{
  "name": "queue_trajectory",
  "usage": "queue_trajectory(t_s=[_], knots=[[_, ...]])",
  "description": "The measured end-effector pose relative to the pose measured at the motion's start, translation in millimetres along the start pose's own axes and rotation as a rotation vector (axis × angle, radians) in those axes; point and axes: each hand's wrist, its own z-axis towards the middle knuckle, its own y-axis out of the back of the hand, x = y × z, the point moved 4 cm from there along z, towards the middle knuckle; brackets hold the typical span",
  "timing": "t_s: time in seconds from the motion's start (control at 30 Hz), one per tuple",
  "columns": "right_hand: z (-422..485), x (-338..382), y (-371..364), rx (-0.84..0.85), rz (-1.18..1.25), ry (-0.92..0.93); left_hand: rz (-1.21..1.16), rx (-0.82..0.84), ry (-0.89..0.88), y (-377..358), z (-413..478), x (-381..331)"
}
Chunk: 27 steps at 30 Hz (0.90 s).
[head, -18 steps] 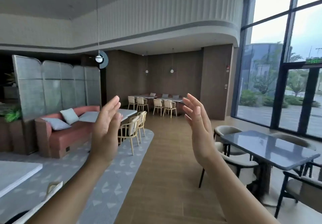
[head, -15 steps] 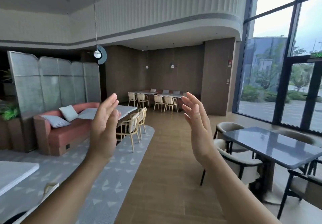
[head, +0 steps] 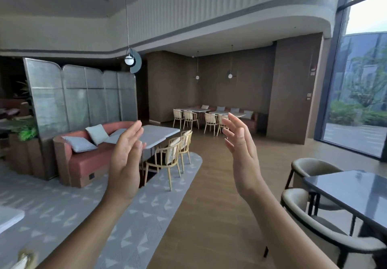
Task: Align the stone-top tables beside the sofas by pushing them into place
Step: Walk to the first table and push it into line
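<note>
Both hands raised, empty, facing the lounge.
Pale stone-top table at eleven o'clock runs lengthwise beside the terracotta sofa; left hand and right hand spread-fingered, touching nothing.

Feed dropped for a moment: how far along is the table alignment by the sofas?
Done: nothing I can confirm. In hand: nothing; left hand and right hand are raised, open, empty, touching no furniture. Left: the white stone-top table beside the red sofa lies ahead, unreached, wooden chairs alongside. Whether it sits aligned, I cannot tell.
</note>
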Motion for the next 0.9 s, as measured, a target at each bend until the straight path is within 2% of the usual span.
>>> queue_trajectory(t_s=[0.4,0.9], knots=[[207.9,-203.6,7.3,0.108,0.072,-0.033,0.094,-0.083,0.009,-98.3,136.8,208.5],[486.4,-520.2,-69.8,0.146,0.091,-0.044,0.158,-0.096,-0.003,-145.1,385.4,530.9]])
